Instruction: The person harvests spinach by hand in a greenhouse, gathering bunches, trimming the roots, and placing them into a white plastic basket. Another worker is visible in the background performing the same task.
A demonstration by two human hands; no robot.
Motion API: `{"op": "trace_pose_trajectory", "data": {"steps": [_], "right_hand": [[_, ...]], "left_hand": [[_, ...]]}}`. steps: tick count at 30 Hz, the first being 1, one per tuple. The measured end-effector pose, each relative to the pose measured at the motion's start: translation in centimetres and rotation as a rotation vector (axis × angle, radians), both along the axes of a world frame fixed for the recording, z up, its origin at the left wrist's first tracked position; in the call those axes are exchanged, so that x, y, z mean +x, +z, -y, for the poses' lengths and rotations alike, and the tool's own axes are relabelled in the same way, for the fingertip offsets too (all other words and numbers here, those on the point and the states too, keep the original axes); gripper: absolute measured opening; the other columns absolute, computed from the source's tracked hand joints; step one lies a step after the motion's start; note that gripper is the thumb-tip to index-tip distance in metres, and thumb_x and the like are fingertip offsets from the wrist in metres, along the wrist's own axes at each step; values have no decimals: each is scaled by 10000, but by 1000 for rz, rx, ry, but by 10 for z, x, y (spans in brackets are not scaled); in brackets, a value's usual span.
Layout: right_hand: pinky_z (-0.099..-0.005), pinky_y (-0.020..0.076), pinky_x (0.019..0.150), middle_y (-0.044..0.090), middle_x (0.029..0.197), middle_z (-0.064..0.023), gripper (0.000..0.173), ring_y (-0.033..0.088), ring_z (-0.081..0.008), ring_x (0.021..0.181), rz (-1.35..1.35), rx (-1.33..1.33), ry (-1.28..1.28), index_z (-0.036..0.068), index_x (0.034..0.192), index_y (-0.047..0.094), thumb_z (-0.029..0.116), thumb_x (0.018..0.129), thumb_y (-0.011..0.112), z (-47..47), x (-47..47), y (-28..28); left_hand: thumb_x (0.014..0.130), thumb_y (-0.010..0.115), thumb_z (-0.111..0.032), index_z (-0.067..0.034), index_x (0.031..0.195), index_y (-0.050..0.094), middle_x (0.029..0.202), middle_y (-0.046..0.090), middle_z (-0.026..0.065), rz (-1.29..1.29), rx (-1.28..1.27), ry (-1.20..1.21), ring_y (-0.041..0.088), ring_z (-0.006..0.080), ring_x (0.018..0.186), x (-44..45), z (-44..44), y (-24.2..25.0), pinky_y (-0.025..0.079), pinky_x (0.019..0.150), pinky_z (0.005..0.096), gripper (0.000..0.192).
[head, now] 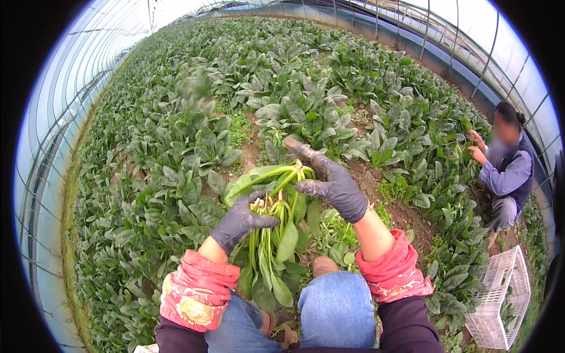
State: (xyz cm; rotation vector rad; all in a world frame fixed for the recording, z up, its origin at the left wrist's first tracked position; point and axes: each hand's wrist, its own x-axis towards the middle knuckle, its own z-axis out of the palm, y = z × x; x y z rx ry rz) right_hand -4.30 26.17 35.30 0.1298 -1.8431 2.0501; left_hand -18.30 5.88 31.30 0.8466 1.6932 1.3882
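My left hand (247,219), in a dark, soiled glove, is closed around a bunch of spinach (269,247) at its stems. The cut root ends point up and the leaves hang down in front of my knees. Just to the right and above, my right hand (329,181), gloved alike, is at the root end of another spinach plant (299,167), its thumb beside the stems and its fingers spread above them. Whether it grips that plant cannot be told. Some leaves of this plant arch left over my left hand.
Spinach rows (154,176) surround me, with small weeds (240,128) and bare soil between. At right a person (507,163) crouches, holding leaves. A white plastic crate (503,295) with some greens stands at the lower right. Greenhouse hoops (426,33) and film walls curve along both sides.
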Motion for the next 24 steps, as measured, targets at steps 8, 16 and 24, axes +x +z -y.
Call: {"op": "trace_pose_trajectory", "data": {"steps": [8, 16, 24], "right_hand": [[-292, 456, 924, 606, 1209, -54, 401, 573, -147, 1052, -118, 385, -597, 41, 1299, 544, 14, 900, 567, 7, -7, -14], [-334, 506, 859, 649, 1096, -146, 367, 632, -266, 967, -163, 910, -367, 20, 1204, 595, 85, 846, 643, 7, 9, -5], [-270, 406, 985, 594, 1177, -79, 250, 529, -137, 1091, -96, -322, -58, -18, 1163, 583, 76, 932, 586, 81, -42, -42]], "left_hand": [[654, 848, -208, -76, 1330, 513, 1166, 640, 139, -487, -34, -61, 611, 221, 1043, 2, -2, 11, 466, 928, 340, 766], [734, 797, -154, -82, 1345, 507, 1144, 631, 86, -477, -86, 267, 595, 168, 1044, -1, 8, 22, 480, 893, 300, 680], [622, 892, -255, -69, 1471, 246, 1304, 505, 121, -344, 260, 361, 548, 236, 1127, 18, 4, 15, 469, 964, 351, 1083]]}}
